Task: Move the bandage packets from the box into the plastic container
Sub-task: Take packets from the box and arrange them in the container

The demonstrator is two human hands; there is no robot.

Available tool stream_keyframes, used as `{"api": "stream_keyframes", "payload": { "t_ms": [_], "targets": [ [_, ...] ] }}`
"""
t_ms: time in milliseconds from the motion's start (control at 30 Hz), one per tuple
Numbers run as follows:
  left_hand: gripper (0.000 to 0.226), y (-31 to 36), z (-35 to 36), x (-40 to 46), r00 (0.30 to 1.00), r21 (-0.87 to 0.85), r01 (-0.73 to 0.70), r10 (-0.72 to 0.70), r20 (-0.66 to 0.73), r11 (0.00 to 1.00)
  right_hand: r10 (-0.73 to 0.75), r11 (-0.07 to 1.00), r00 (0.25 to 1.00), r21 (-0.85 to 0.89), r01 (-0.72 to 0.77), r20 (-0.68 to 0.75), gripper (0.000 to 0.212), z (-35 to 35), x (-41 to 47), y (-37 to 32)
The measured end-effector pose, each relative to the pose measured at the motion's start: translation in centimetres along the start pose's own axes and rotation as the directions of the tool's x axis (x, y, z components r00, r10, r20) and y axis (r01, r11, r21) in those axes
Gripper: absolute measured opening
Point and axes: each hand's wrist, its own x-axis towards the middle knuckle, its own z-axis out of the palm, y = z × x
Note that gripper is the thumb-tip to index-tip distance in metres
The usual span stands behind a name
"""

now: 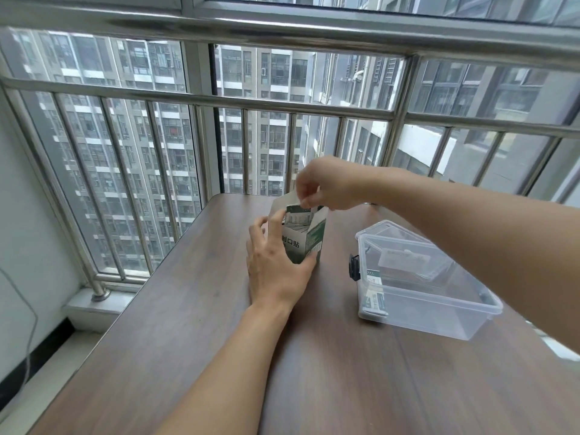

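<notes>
A green and white bandage box (309, 238) stands upright near the far middle of the brown table (194, 324), its top flaps open. My left hand (276, 265) wraps around the box from the left and front. Above the opening, my right hand (323, 185) pinches the top edge of a bandage packet (299, 210) that sticks out of the box. More packets show inside. To the right stands the clear plastic container (439, 304), with a few packets (375, 301) lying at its left end.
The container's clear lid (405, 243) lies behind it, with a black clip (354, 266) at the container's left side. A steel railing (282, 108) and window run right behind the table's far edge. The table's left edge drops to the floor.
</notes>
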Motion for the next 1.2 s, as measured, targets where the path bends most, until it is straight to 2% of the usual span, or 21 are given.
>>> {"api": "stream_keyframes", "payload": {
  "t_ms": [167, 300, 467, 633, 700, 833, 900, 967, 1033, 1100, 1133, 1200],
  "targets": [
    [0.071, -0.2, 0.2, 0.2, 1.000, -0.036, -0.002, 0.003, 0.023, 0.999, -0.011, 0.998, 1.000, -0.069, 0.011, 0.014, 0.024, 0.7, 0.2, -0.1],
    [0.067, -0.3, 0.3, 0.1, 0.999, -0.051, -0.044, 0.046, 0.028, 0.998, 0.027, 0.994, 0.997, -0.104, -0.019, 0.079, 0.010, 1.0, 0.2, 0.0],
    [0.067, -0.4, 0.4, 0.1, 0.999, -0.065, -0.040, 0.041, 0.015, 0.997, 0.135, 0.974, 0.989, 0.177, -0.144, 0.062, 0.009, -0.4, -0.1, 0.6],
    [0.078, -0.5, 0.4, 0.2, 1.000, -0.066, -0.021, 0.021, 0.003, 0.998, 0.170, 0.929, 0.984, 0.325, -0.178, 0.054, 0.018, -1.8, -0.3, 1.0],
    [0.080, -0.4, 0.4, 0.2, 1.000, -0.067, -0.018, 0.018, -0.004, 0.998, 0.162, 0.928, 0.987, 0.340, -0.154, 0.004, 0.017, -1.8, -0.5, 1.0],
    [0.083, -0.4, 0.3, 0.2, 1.000, -0.073, -0.020, 0.020, 0.002, 0.997, 0.098, 0.978, 0.975, 0.199, -0.057, -0.198, 0.004, -1.2, -1.1, 0.4],
    [0.084, -0.3, 0.4, 0.1, 1.000, -0.070, -0.015, 0.016, 0.004, 0.997, 0.094, 0.966, 0.945, 0.259, -0.010, -0.313, 0.007, -1.6, -1.7, 0.4],
    [0.082, 0.1, 0.3, 0.1, 0.998, -0.083, -0.029, 0.025, -0.051, 0.996, 0.144, 0.906, 0.888, 0.419, 0.059, -0.437, 0.009, -2.9, -2.7, 0.4],
    [0.063, 1.0, -0.3, 0.2, 0.974, -0.172, -0.117, 0.079, -0.214, 0.978, 0.191, 0.821, 0.870, 0.560, 0.111, -0.454, 0.010, -4.1, -4.4, 0.6],
    [0.037, 2.2, -1.3, 0.1, 0.926, -0.350, -0.270, 0.142, -0.350, 0.897, 0.185, 0.755, 0.921, 0.650, 0.089, -0.342, 0.012, -4.0, -6.5, 1.1],
    [0.031, 2.8, -1.7, -0.1, 0.930, -0.475, -0.303, 0.149, -0.335, 0.826, 0.161, 0.727, 0.954, 0.684, 0.060, -0.254, 0.012, -3.4, -7.6, 1.5],
    [0.039, 4.5, -2.5, -0.5, 0.979, -0.699, -0.201, 0.115, -0.169, 0.687, 0.087, 0.679, 0.992, 0.734, 0.005, -0.088, 0.013, -1.8, -9.4, 2.1]
  ]
}}
